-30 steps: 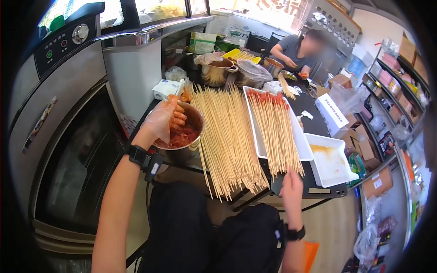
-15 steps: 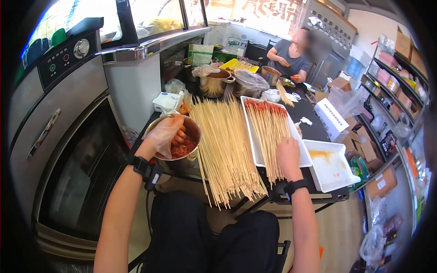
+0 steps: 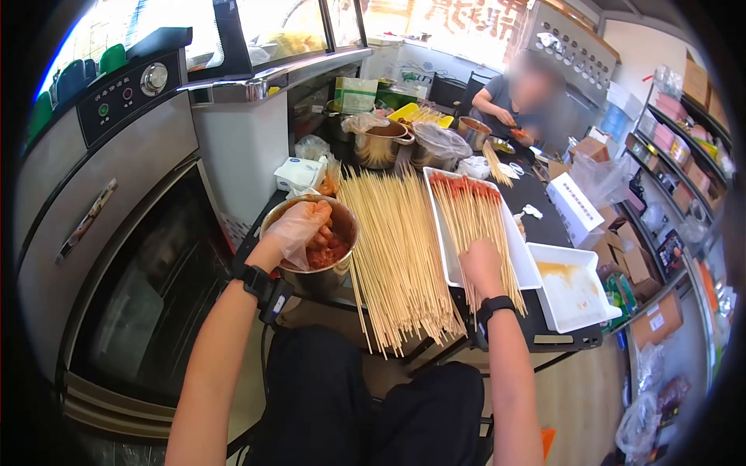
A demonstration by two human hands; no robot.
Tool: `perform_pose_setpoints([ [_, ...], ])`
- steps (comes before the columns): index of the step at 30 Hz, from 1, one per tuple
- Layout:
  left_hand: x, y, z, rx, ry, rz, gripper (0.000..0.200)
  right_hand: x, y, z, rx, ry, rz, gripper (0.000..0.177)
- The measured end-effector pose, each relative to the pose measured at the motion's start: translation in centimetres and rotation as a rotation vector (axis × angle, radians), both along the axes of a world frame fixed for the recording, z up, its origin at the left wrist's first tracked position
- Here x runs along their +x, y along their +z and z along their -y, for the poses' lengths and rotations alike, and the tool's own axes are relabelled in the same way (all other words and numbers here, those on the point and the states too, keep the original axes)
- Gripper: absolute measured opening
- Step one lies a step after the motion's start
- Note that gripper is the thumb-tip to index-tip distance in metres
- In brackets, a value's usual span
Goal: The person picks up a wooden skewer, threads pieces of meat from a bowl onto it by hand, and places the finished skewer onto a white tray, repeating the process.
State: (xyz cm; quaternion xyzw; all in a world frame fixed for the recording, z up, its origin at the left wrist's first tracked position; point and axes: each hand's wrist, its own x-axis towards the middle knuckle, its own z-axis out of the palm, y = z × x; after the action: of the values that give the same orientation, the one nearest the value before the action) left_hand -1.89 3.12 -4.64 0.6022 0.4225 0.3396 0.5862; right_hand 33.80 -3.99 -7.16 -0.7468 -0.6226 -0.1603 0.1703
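My left hand [image 3: 305, 224], in a clear plastic glove, is in the mouth of a metal pot [image 3: 353, 233] of red meat [image 3: 326, 250]. Its fingers are curled, and what they hold cannot be made out. My right hand [image 3: 481, 262] is bare and closed over the lower sticks of meat-tipped skewers [image 3: 475, 210]; whether it grips one is hidden. Those skewers lie in a white tray [image 3: 528, 268], red meat at their far ends. Between my hands spreads a thick layer of plain wooden skewers [image 3: 400, 256].
An empty-looking white tray [image 3: 571, 291] with yellowish liquid is at the right. Behind stand a large pot [image 3: 381, 146], a bagged pot [image 3: 437, 144] and a yellow tray [image 3: 443, 119]. A person [image 3: 497, 101] sits across the table. Shelves [image 3: 668, 171] line the right; an oven [image 3: 148, 287] is left.
My right hand has shifted left across the skewers in the tray, whose sticks now show on both sides of it. The view has turned slightly. The person opposite has lowered their head.
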Motion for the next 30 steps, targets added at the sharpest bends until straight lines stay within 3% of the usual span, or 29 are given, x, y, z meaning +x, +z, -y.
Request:
perform_pose_setpoints([
  [4,0.1,0.3,0.3,-0.017,0.022,0.004,0.028,-0.7,1.1,0.3,-0.004,-0.071,-0.183,0.023],
  [13,0.4,0.6,0.8,0.060,0.058,-0.112,0.025,-0.3,2.4,-2.6,0.111,-0.003,-0.268,0.022],
  [20,0.6,1.5,1.4,0.063,0.070,-0.145,0.025,0.0,1.2,-3.6,-0.042,0.038,-0.186,0.019],
  [22,0.6,1.2,1.2,0.145,0.078,-0.207,0.025,-0.8,1.2,-2.0,-0.114,0.047,-0.032,0.018],
  [26,0.0,-0.2,-0.5,0.422,0.205,-0.919,0.040,-0.4,1.0,1.6,-0.131,0.082,0.047,0.019],
  [30,0.7,1.9,1.3,0.378,0.092,-1.104,0.042,1.3,0.4,4.7,-0.114,0.219,0.081,0.021],
])
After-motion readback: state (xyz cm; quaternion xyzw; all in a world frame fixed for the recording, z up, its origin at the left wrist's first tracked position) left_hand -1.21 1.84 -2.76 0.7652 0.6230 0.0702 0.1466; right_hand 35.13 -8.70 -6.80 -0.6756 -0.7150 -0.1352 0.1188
